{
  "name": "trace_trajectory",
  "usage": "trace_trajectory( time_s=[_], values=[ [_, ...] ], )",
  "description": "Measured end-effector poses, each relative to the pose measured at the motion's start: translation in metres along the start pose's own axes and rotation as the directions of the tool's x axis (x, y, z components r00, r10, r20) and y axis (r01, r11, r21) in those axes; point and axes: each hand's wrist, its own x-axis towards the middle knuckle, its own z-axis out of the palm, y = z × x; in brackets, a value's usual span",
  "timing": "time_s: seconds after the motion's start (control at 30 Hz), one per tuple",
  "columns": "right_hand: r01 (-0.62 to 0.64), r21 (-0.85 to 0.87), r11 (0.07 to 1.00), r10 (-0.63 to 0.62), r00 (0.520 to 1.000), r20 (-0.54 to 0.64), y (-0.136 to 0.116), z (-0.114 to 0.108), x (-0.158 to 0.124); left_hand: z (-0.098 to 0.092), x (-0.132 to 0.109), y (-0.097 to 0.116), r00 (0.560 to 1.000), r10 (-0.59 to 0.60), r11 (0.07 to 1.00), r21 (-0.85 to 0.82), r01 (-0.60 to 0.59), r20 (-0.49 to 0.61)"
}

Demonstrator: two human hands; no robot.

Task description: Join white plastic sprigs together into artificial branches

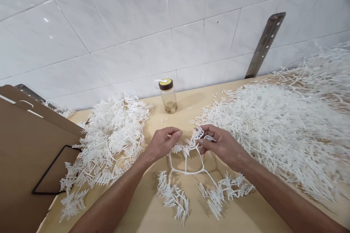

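Note:
A white branched plastic piece (186, 172) with bristly tufted ends sits between my hands, low over the wooden table. My right hand (222, 146) has its thumb and fingers closed around one of the upper tufts. Opposite it, my left hand (163, 142) is in a pinch just above another tuft of the same piece. What lies between the left fingertips is too small to make out. Two tufted arms of the piece spread toward me, one to the left and one to the right.
A large heap of loose white sprigs (284, 127) covers the right side. A smaller pile of tufted pieces (112, 134) lies left, beside a cardboard box (24, 153). A clear jar with a yellow-and-black lid (168, 96) stands behind, near the tiled wall (153, 14) and a metal bracket (265, 45).

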Motion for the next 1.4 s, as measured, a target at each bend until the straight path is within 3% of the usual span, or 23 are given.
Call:
trace_trajectory(
  time_s=[0.13, 0.27, 0.37, 0.47, 0.6, 0.7, 0.83, 0.93, 1.13, 1.27, 1.33, 1.4],
  values=[
    [0.006, 0.026, 1.0, -0.005, 1.0, -0.02, -0.002, -0.001, 0.0, 0.006, -0.006, 0.011, 0.984, 0.073, 0.997, -0.033, -0.069, 0.162],
    [-0.042, 0.003, 0.999, 0.042, 0.987, -0.155, 0.006, -0.004, 0.003, 0.005, -0.001, 0.02, 0.915, 0.129, 0.99, -0.105, -0.096, 0.381],
    [-0.067, -0.026, 0.997, 0.057, 0.96, -0.273, 0.013, -0.008, 0.006, 0.01, 0.002, 0.023, 0.881, 0.12, 0.985, -0.165, -0.048, 0.458],
    [-0.073, -0.039, 0.997, 0.058, 0.948, -0.312, 0.015, -0.011, 0.008, 0.016, 0.002, 0.023, 0.869, 0.082, 0.973, -0.226, 0.036, 0.488],
    [-0.091, 0.019, 0.996, 0.093, 0.954, -0.285, 0.012, -0.011, 0.007, 0.023, 0.0, 0.017, 0.886, 0.002, 0.921, -0.347, 0.179, 0.463],
    [-0.114, 0.08, 0.99, 0.129, 0.965, -0.226, 0.009, -0.012, 0.006, 0.027, -0.001, 0.01, 0.919, -0.097, 0.822, -0.489, 0.291, 0.383],
    [-0.101, 0.136, 0.986, 0.123, 0.978, -0.17, 0.005, -0.012, 0.006, 0.03, -0.001, -0.001, 0.955, -0.07, 0.594, -0.757, 0.271, 0.287],
    [-0.087, 0.124, 0.989, 0.102, 0.987, -0.126, 0.003, -0.012, 0.007, 0.027, 0.002, -0.007, 0.967, -0.055, 0.537, -0.809, 0.24, 0.251],
    [-0.112, 0.023, 0.993, 0.112, 0.993, 0.023, 0.002, -0.005, 0.007, 0.015, 0.012, -0.019, 0.966, -0.228, 0.558, -0.798, 0.229, 0.118],
    [-0.098, 0.107, 0.989, 0.101, 0.994, -0.027, 0.003, 0.002, 0.008, 0.012, 0.013, -0.023, 0.954, -0.294, 0.694, -0.675, 0.25, 0.051],
    [-0.071, 0.224, 0.972, 0.095, 0.991, -0.098, 0.002, 0.003, 0.009, 0.009, 0.01, -0.021, 0.954, -0.288, 0.771, -0.571, 0.282, 0.082],
    [-0.047, 0.328, 0.943, 0.109, 0.979, -0.175, 0.0, 0.002, 0.01, 0.004, 0.008, -0.017, 0.945, -0.228, 0.808, -0.497, 0.317, 0.233]
  ],
)
